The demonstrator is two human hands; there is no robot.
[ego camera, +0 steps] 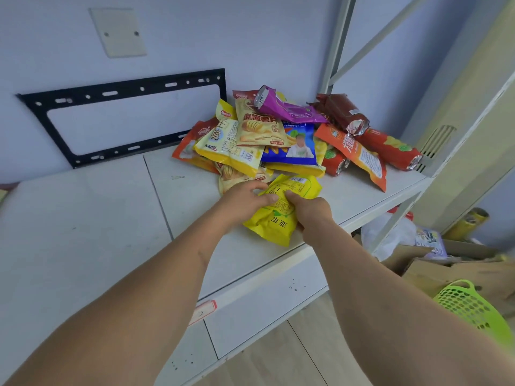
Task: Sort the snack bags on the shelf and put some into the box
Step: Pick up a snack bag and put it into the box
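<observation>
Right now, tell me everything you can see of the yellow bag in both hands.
The yellow bag is a glossy, crinkled plastic snack pouch, printed with black text, green markings and a barcode near its far end. It lies flat on the white shelf just in front of the snack pile. The left hand grips its left edge, the right hand its right edge, fingers curled on it.
</observation>
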